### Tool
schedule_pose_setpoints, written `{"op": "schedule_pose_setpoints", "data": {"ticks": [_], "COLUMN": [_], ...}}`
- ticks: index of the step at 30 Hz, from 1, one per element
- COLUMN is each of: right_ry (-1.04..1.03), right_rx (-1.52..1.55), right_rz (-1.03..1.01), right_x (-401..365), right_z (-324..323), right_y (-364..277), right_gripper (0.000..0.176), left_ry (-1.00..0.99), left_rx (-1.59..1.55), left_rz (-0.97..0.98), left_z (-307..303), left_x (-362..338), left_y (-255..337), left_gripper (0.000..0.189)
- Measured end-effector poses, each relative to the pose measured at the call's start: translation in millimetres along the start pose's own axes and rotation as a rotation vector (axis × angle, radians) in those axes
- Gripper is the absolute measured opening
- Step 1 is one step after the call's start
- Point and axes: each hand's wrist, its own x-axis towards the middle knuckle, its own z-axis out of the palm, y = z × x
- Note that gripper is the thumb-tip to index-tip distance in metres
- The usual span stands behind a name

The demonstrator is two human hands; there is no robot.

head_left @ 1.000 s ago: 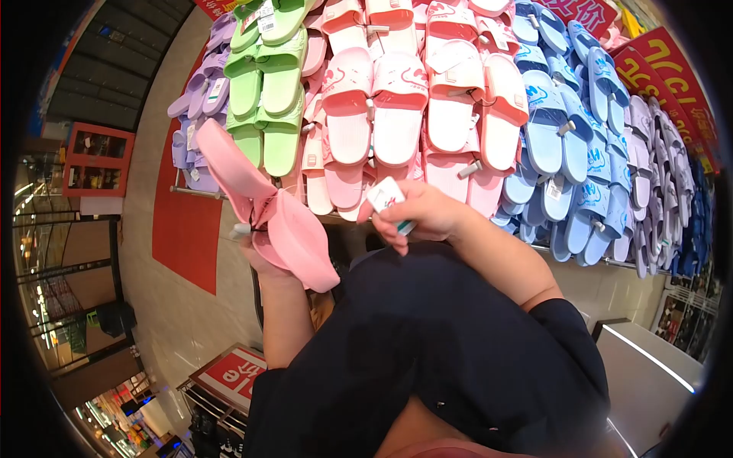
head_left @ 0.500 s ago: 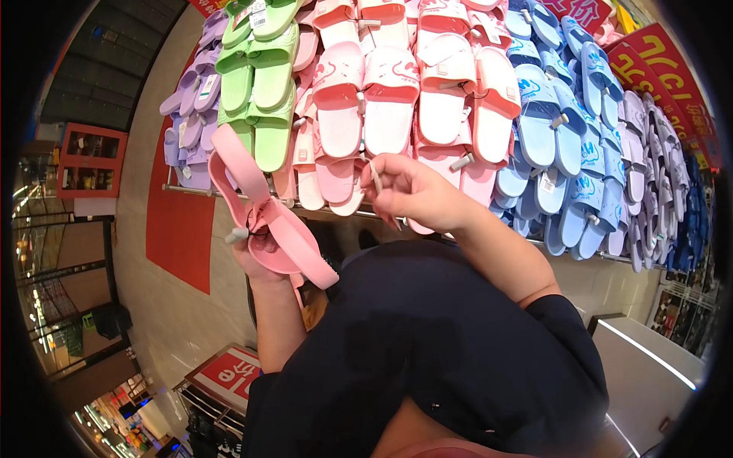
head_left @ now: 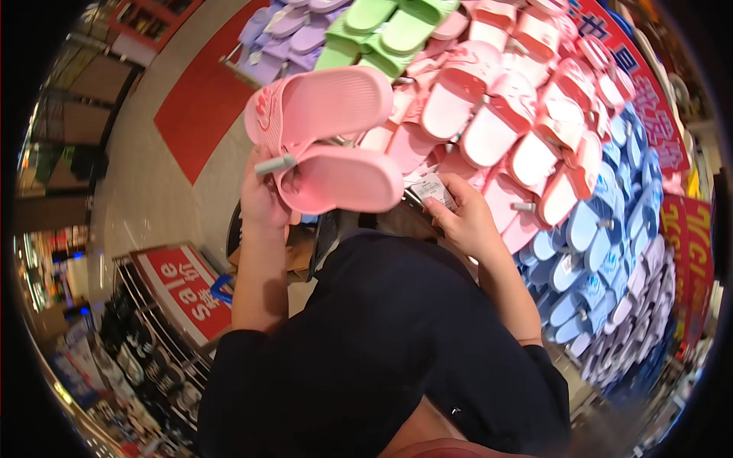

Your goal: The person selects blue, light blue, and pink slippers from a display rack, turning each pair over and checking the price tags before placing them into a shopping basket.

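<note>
My left hand [head_left: 264, 200] is closed on a pair of pink slide slippers [head_left: 347, 179], held up left of the rack with their footbeds facing me. A grey plastic fastener [head_left: 275, 165] sits between the two slippers, next to my fingers. Part of my left hand is hidden behind them. My right hand [head_left: 464, 221] pinches a white printed tag [head_left: 432, 191] between thumb and fingers, just below the hanging pink slippers [head_left: 489, 133]. What the tag is attached to, I cannot make out.
Green slippers [head_left: 401, 27] and purple ones [head_left: 294, 30] hang at the upper left, blue ones [head_left: 592, 237] and greyish ones [head_left: 630, 320] at the right. A red sale sign [head_left: 183, 290] tops a shoe rack [head_left: 153, 351] at the lower left. A red mat [head_left: 202, 107] lies on the floor.
The slippers in my left hand have turned from edge-on to footbeds toward me. My right hand has moved right and down, and the tag's printed face now shows. The view has rotated.
</note>
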Motion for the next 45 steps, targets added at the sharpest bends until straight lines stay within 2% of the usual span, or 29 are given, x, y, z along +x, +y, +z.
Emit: {"op": "schedule_pose_setpoints", "data": {"ticks": [1,2,5,6,9,12,15,21,22,26,29,30,33,36,39,43,45], "right_ry": [-0.026,-0.048,-0.091,-0.100,-0.139,-0.168,-0.181,-0.161,-0.155,-0.144,-0.143,-0.138,-0.121,-0.102,-0.089,-0.066,-0.054], "right_rx": [0.035,0.072,0.176,0.167,0.123,0.110,0.086,0.061,0.060,0.082,0.028,0.019,-0.003,-0.011,-0.008,0.025,0.033], "right_rz": [-0.004,-0.005,0.005,0.010,0.054,0.072,0.104,0.161,0.171,0.216,0.222,0.210,0.190,0.200,0.217,0.238,0.253], "right_x": [2,4,7,9,14,18,21,25,25,29,33,35,38,39,38,36,34], "right_z": [4,8,21,24,30,36,41,49,50,55,57,58,59,59,60,58,56], "right_y": [5,11,11,14,16,23,22,20,21,22,16,16,17,20,21,25,26], "right_gripper": [0.029,0.028,0.025,0.025,0.024,0.023,0.022,0.022,0.022,0.022,0.022,0.022,0.022,0.022,0.022,0.022,0.022], "left_ry": [-0.007,0.250,0.329,0.404,0.567,0.736,0.847,0.854,1.018,0.929,0.910,0.907,0.927,0.650,0.495,0.415,0.416], "left_rx": [0.009,0.088,0.337,0.375,0.204,-0.108,-0.377,-0.675,-0.526,-0.291,-0.243,-0.156,0.815,1.190,1.480,1.585,1.564], "left_rz": [0.039,0.187,0.332,0.360,0.312,0.080,-0.039,-0.380,-0.290,-0.077,-0.045,-0.064,-0.118,-0.228,-0.201,-0.310,-0.303], "left_z": [-1,3,-61,-66,-103,-172,-227,-309,-260,-232,-263,-271,-287,-301,-320,-308,-306], "left_x": [0,0,7,4,1,2,11,-7,-7,2,19,22,22,20,25,33,41], "left_y": [11,17,49,58,61,40,-3,-78,-67,-71,-85,-88,-108,-116,-134,-143,-145], "left_gripper": [0.028,0.028,0.026,0.027,0.020,0.029,0.045,0.051,0.049,0.047,0.042,0.045,0.041,0.037,0.033,0.035,0.034]}}
